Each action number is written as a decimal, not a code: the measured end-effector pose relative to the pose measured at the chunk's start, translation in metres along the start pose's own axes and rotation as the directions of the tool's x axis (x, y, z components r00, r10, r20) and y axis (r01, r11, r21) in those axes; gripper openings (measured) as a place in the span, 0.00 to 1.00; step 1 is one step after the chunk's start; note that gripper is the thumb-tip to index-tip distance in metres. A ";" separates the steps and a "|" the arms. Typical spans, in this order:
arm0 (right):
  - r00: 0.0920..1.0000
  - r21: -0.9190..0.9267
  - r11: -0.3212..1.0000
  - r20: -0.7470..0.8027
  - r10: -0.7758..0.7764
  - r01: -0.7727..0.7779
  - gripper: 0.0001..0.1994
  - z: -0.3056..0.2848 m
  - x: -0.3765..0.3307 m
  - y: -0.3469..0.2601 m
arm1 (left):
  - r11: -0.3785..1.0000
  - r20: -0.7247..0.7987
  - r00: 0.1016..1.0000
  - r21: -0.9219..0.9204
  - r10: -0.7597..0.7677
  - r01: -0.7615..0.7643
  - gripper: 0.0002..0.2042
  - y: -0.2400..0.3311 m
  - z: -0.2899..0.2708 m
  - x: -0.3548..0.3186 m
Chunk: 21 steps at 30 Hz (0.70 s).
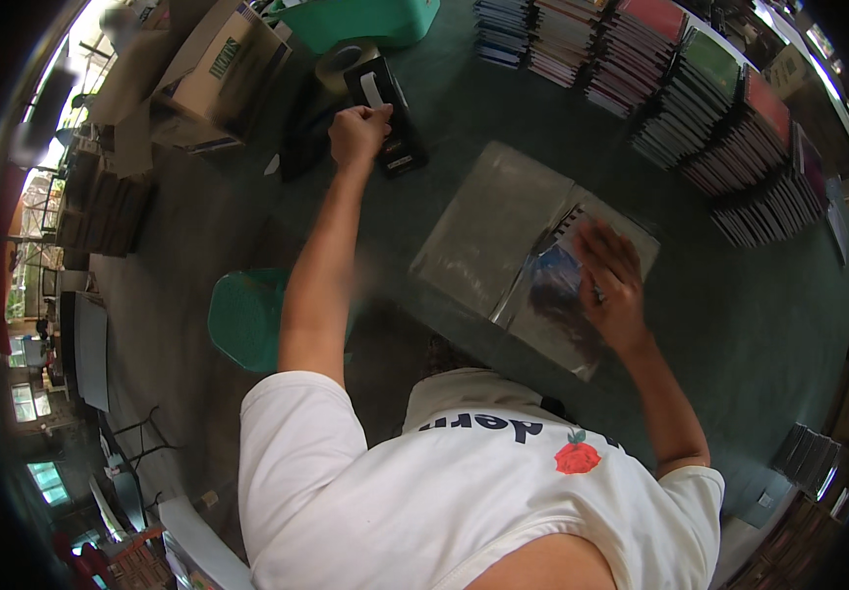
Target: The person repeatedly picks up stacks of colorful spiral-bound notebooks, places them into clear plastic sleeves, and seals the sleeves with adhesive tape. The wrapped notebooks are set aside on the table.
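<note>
Head view. Spiral-bound notebook (pixel 554 280) lies on the dark green table (pixel 739 305), right of centre, near the wearer's body. Cover glossy: bright blue toward the upper left, darkening to purple and brownish black lower down. A row of dark binding loops against white shows at its upper end. Notebook set askew, lower end pointing down and right.

Clear plastic sheet (pixel 488 231) around it: 2 panels, greyish, shiny, wrinkled, with a bright crease between them. Left panel spread flat, bare; notebook at the right panel. Cannot tell whether plastic passes over the cover or only under it.

Right hand (pixel 613 280) over the notebook's right side, palm down, fingers extended and lightly spread, blurred; some of the cover hidden beneath. Contact pressure not readable.

Left hand (pixel 357 136) reaches far forward to a black box (pixel 400 138) with a pale strip on top. Fingers curled, thumb and forefinger near each other; cannot tell if anything is pinched. Tape roll (pixel 329 69) just beyond.

Upper right: 6 notebook stacks (pixel 690 108) in a curved row, top covers including red, green and purple. Upper left: open cardboard box (pixel 208 84). Green tub (pixel 355 25) at the top edge. Green stool (pixel 245 320) below the left forearm.
</note>
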State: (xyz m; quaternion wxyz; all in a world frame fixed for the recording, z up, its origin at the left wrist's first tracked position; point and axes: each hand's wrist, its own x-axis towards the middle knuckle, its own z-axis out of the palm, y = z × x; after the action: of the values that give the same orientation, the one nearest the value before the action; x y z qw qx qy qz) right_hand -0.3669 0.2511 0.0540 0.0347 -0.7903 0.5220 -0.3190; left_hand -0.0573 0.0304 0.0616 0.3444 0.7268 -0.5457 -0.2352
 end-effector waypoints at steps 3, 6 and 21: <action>0.999 -0.010 1.000 -0.035 -0.021 0.020 0.19 0.002 0.000 0.003 | 0.821 0.137 0.953 -0.484 -0.271 0.304 0.12 -0.024 0.004 -0.054; 0.998 -0.004 1.000 -0.062 -0.027 0.027 0.21 0.003 -0.002 0.002 | 0.951 0.172 0.959 -0.175 -0.226 0.256 0.12 -0.054 0.006 -0.073; 0.999 0.170 0.985 -0.011 0.036 -0.034 0.37 -0.008 0.003 -0.004 | 0.917 0.484 0.824 -0.385 0.294 -0.102 0.12 0.056 0.075 -0.227</action>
State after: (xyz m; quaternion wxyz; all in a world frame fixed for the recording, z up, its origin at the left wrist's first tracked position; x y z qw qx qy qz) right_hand -0.3670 0.2528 0.0633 0.1039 -0.7729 0.5068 -0.3674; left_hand -0.2134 0.2196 0.0472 0.3233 0.5000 -0.6436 -0.4809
